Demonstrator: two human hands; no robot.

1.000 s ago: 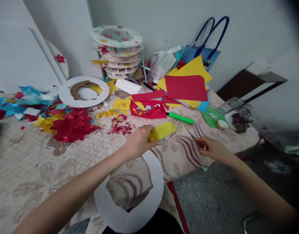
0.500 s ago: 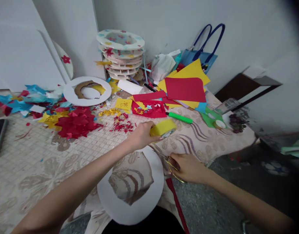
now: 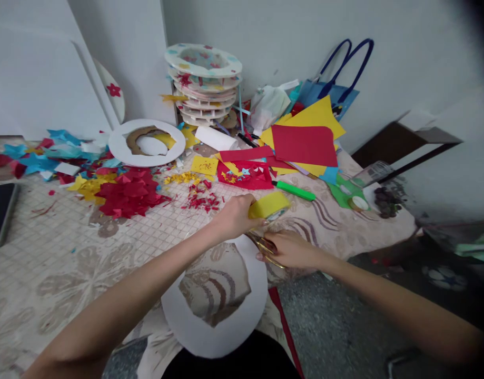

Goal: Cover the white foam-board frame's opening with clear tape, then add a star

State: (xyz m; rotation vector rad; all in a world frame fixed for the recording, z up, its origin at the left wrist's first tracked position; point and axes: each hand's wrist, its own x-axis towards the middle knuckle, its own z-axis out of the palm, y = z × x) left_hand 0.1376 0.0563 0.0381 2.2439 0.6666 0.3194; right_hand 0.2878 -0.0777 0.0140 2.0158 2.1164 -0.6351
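A wide roll of yellow tape (image 3: 270, 205) is gripped in my left hand (image 3: 237, 215), above the table. Gold-handled scissors (image 3: 268, 251) are in my right hand (image 3: 292, 249), their blades pointing left toward the tape and partly hidden by my hands. Whether a strip of tape lies between the blades, I cannot tell. Below both hands, a white ring (image 3: 214, 342) with a rough-cut opening leans at the table's near edge by my lap; my left forearm crosses over its upper left part.
Red paper stars (image 3: 129, 192) lie heaped at left near a phone (image 3: 0, 213). A second white ring (image 3: 117, 147) and a stack of decorated rings (image 3: 204, 84) stand behind. Red paper (image 3: 304, 145), a green marker (image 3: 295, 190) and grapes (image 3: 386, 201) are farther right.
My right hand has moved up and left with the scissors, closer to the tape roll. The scissors' handles have come closer together. My left hand still holds the tape.
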